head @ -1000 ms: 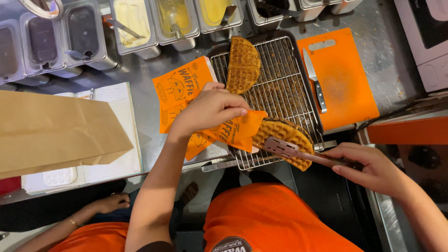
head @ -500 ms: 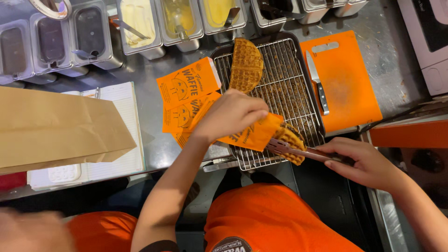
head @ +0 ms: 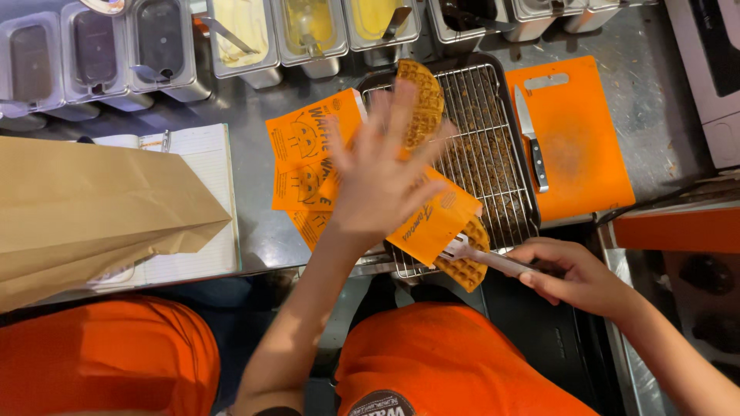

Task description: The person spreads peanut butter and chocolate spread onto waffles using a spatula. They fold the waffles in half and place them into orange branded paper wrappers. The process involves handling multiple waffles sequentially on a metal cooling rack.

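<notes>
The right hand (head: 574, 277) grips tongs (head: 482, 258) sliding a waffle (head: 466, 266) into the orange sleeve (head: 432, 223); the left hand (head: 381, 181) hovers spread open, needing to steady it.

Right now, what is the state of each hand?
Left hand: open, fingers spread, blurred, holding nothing.
Right hand: closed on tongs gripping a waffle.

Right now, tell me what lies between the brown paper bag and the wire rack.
Head view: orange paper sleeves on the steel counter, between bag and rack.
</notes>
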